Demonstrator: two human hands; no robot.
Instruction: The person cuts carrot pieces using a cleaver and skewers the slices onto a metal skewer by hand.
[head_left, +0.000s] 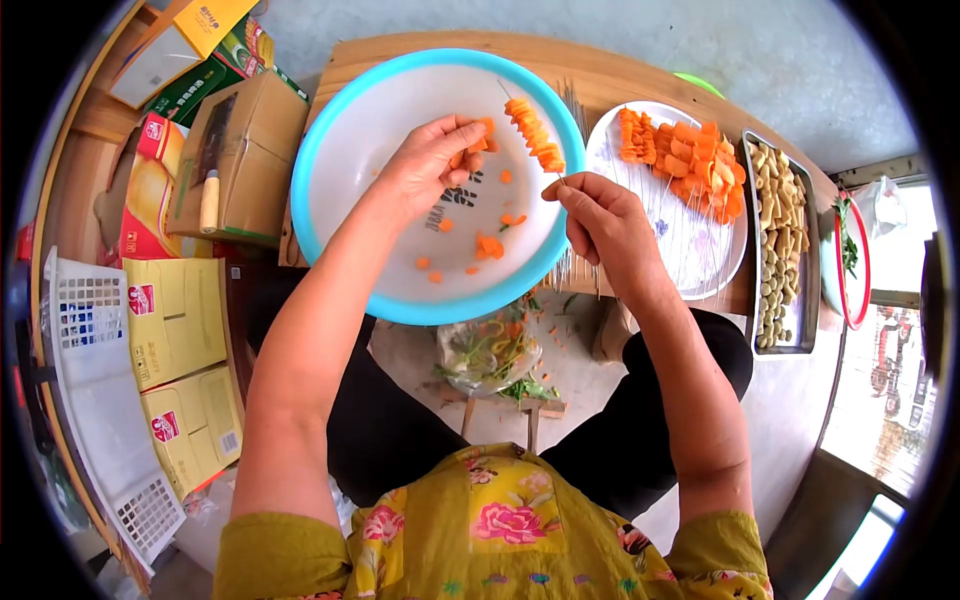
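Note:
My left hand (425,165) is closed around a few orange carrot slices (487,136), above a white basin with a blue rim (305,140). Between thumb and fingers, my right hand (612,225) pinches the lower end of a thin skewer (535,135) threaded with carrot slices, its bare tip pointing up and away. Loose carrot pieces (489,247) lie in the basin's bottom. Right of the basin, a white plate (728,270) bears finished-looking carrot skewers (705,165), their bare sticks toward me. More bare skewers (572,105) lie between basin and plate.
A metal tray (790,350) of skewered tan and green food stands at the right of the wooden table (440,42). Cardboard boxes (240,150) and a white plastic basket (100,400) are on the left. Below sits a clear bag (488,355) with vegetable scraps.

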